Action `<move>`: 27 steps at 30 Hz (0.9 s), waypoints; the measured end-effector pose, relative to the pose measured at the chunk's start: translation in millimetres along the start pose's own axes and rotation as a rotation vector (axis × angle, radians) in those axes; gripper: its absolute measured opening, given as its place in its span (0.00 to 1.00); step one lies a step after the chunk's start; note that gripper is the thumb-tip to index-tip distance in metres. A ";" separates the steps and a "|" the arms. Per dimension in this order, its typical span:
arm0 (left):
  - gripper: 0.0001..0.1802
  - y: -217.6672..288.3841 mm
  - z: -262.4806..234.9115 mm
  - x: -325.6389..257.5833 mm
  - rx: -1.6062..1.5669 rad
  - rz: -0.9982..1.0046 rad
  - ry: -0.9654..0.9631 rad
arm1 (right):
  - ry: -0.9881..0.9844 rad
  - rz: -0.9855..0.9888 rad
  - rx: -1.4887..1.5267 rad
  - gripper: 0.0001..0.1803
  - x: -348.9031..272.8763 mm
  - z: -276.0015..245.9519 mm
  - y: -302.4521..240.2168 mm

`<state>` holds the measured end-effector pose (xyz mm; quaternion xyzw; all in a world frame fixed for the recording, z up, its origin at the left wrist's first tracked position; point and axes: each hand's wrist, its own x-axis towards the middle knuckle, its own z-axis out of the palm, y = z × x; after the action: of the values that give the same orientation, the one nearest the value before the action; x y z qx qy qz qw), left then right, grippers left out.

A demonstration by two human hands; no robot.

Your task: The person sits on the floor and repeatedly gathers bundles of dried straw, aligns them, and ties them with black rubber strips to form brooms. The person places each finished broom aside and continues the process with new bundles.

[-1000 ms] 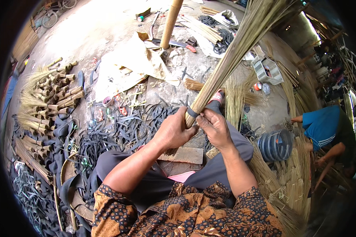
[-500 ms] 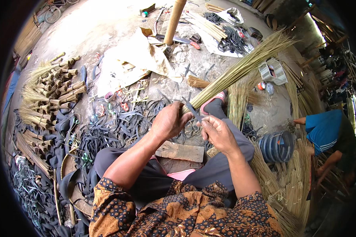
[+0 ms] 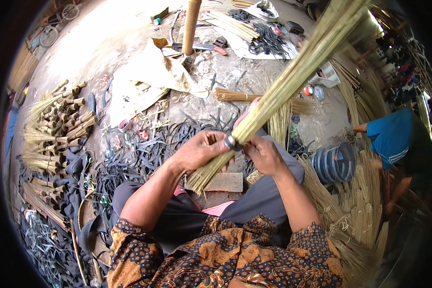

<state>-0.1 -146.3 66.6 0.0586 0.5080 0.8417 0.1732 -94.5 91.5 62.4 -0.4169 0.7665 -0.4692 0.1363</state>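
The left hand (image 3: 201,151) is closed around a bundle of straw sticks (image 3: 293,79), gripped near its lower end where a dark band (image 3: 231,142) is wrapped about it. The right hand (image 3: 265,154) is set against the bundle just right of the band, fingers curled; whether the band itself is pinched cannot be told, since the fingertips are hidden behind the sticks. The bundle is held tilted, its cut end pointing down toward the lap and its brush end rising far and right until it is cut off by the frame's upper edge. Below the hands a flat wooden block (image 3: 221,182) is seen, partly covered by the bundle's end. To the left, on the ground, finished bundles (image 3: 57,125) are piled beside a tangle of dark strips (image 3: 129,153). A wooden post (image 3: 191,26) is cut off at the top. On the right, loose straw (image 3: 355,201) is heaped, and another person in a blue shirt (image 3: 393,137) is only partly seen at the rim.
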 end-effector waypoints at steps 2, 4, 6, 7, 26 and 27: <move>0.24 0.8 7.3 -0.7 -0.118 -0.145 -0.053 | 0.010 -0.127 -0.093 0.10 17.0 1.7 5.6; 0.24 0.6 8.4 -0.8 -0.090 -0.121 -0.018 | 0.002 -0.181 -0.169 0.09 29.2 -1.5 -3.2; 0.23 -1.7 5.0 -0.8 0.011 -0.033 0.067 | -0.037 -0.139 -0.282 0.06 39.1 -8.2 -22.3; 0.22 -3.5 2.3 -1.3 0.216 0.007 0.170 | -0.129 -0.030 -0.391 0.06 42.4 -13.1 -33.7; 0.30 -22.2 -9.6 -4.6 0.892 -0.022 0.625 | -0.334 -0.135 -0.778 0.11 71.9 10.1 -59.9; 0.27 -23.3 -11.1 -2.0 0.851 -0.041 0.652 | -0.321 -0.072 -0.698 0.11 68.8 6.7 -56.6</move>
<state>4.1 -146.4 41.1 -0.1508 0.8327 0.5325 -0.0163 -103.9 22.6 118.5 -0.5331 0.8338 -0.1132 0.0879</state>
